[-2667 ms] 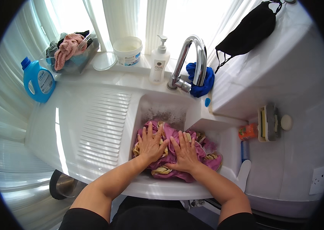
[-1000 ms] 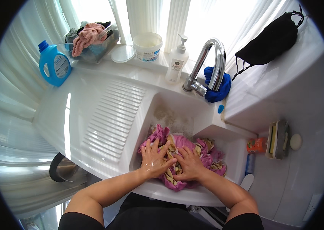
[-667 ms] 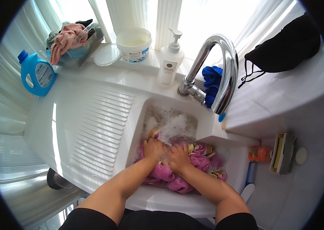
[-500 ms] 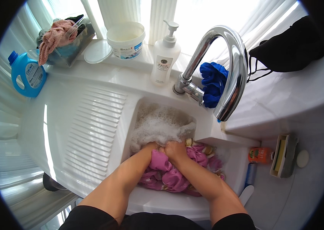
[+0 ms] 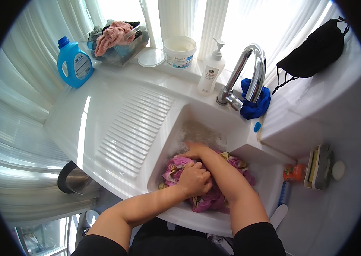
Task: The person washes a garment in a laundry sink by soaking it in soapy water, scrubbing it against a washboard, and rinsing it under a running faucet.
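A bundle of wet pink cloth (image 5: 174, 170) with cream and dark patterned parts lies in the white sink basin (image 5: 240, 151). My left hand (image 5: 195, 178) is closed on the near-middle part of the cloth, knuckles up. Beyond it, my right hand (image 5: 192, 150) reaches to the cloth's far edge, where it meets the sudsy water (image 5: 201, 130). Its fingers are partly hidden by foam and blurred, so their grip does not show. My right forearm passes over the right part of the bundle.
A ribbed washboard (image 5: 135, 130) slopes left of the basin. Behind stand a chrome faucet (image 5: 248, 70), a pump bottle (image 5: 210, 72), a white tub (image 5: 180, 55), a clothes bin (image 5: 125, 53) and a blue detergent jug (image 5: 73, 64). Blue cloth (image 5: 257, 104) lies by the faucet; a brush (image 5: 317, 166) sits right.
My left hand has come up out of the suds and moved nearer, onto the cloth. My right hand stays at the far side. The view has shifted, and less foam shows on the water.
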Demonstrator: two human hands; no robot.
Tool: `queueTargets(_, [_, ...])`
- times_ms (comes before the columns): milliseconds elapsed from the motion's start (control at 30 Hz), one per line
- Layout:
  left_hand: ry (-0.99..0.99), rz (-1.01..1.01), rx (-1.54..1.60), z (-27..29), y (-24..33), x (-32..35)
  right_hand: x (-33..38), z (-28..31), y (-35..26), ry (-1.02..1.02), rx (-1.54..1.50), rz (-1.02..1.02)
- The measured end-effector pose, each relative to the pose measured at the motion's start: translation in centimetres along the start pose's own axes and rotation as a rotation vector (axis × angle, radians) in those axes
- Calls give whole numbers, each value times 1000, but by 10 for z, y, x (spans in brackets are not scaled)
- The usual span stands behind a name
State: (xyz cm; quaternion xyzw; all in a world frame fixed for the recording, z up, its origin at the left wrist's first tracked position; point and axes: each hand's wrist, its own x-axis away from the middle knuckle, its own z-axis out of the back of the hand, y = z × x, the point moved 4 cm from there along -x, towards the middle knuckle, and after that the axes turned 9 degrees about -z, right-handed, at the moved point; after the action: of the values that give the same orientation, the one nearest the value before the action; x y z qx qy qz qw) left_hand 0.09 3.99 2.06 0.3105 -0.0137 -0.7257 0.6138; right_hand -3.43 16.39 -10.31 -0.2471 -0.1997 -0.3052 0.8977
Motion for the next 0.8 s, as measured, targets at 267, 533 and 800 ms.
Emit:
queueTargets(267, [115,-436,176,54,44,25,100,7,26,-8,-58,358])
queueTargets(533, [-397,611,566,-14,-68,78,209,51,46,227,-270,263])
queueTargets(800, [-307,400,410,-17,52,-27,297,21,125,399,-1272,-19])
